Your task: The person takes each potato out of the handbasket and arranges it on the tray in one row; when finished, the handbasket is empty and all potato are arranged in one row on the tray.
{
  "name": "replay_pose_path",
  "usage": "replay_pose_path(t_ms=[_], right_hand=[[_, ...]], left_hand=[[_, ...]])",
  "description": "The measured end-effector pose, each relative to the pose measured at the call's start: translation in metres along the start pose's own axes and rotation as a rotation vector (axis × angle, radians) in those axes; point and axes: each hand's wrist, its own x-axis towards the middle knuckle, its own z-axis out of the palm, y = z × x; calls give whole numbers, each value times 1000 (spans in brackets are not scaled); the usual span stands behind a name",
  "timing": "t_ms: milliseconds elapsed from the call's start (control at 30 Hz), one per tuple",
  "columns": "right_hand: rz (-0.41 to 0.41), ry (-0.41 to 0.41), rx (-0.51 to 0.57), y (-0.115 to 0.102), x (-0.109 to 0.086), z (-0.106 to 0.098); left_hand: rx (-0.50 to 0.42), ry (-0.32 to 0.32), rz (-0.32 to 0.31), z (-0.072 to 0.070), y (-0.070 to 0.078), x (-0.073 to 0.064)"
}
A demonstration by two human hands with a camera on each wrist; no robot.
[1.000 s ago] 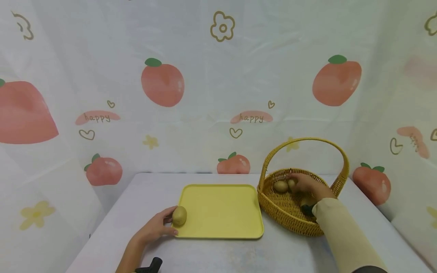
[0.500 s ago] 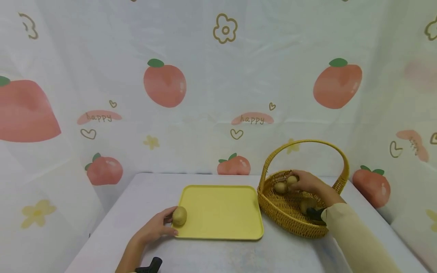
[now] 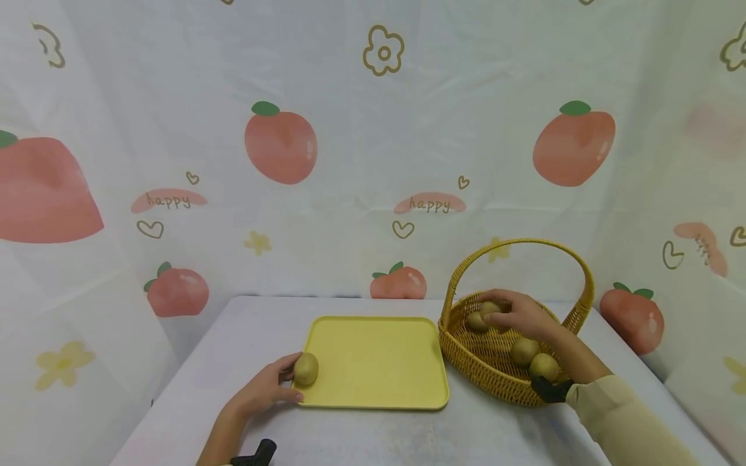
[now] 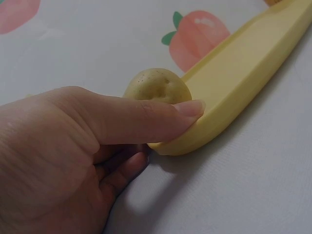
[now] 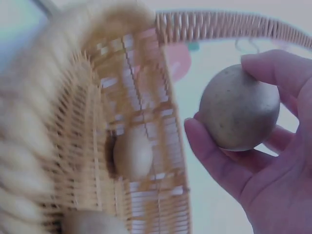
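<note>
In the head view, a wide yellow tray [image 3: 379, 362] lies on the table with one potato [image 3: 305, 369] at its left end. My left hand [image 3: 265, 386] grips the tray's near left corner; the left wrist view has its thumb [image 4: 161, 117] along the rim, just in front of the potato, and other fingers curled low beside the corner. Over the far part of a wicker basket [image 3: 495, 382], my right hand [image 3: 521, 317] holds another potato [image 5: 240, 107] between thumb and fingers, lifted above the weave in the right wrist view. Several potatoes, among them one near the front [image 3: 544, 367], remain inside.
The basket stands right of the tray, close to its edge, and its tall arched handle [image 3: 524, 241] rises over the right hand. A white table [image 3: 373, 433] runs back to a hanging cloth [image 3: 344, 246] printed with fruit. Dark straps sit at both wrists.
My right hand has come up from inside the basket with a potato and shifted slightly left, uncovering the potatoes near the front. The left hand and tray stay put.
</note>
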Motion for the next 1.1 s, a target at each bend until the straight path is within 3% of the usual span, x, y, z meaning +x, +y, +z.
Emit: replay_pose_path(t_ms=[200,500,767,933,1100], right_hand=[[-90,48,40,-12,-13,15],[-124,-32,21,-30,-18,43],[-195,-64,31,-37,-4,80],[-229,-42,-4,-40,10,106],[-170,-63,0,-44,27,134]], left_hand=[[-3,-4,18,0,1,0],[8,-2,19,0,0,1],[5,-4,28,0,-1,1],[3,-2,31,0,0,1],[-2,6,8,1,1,0]])
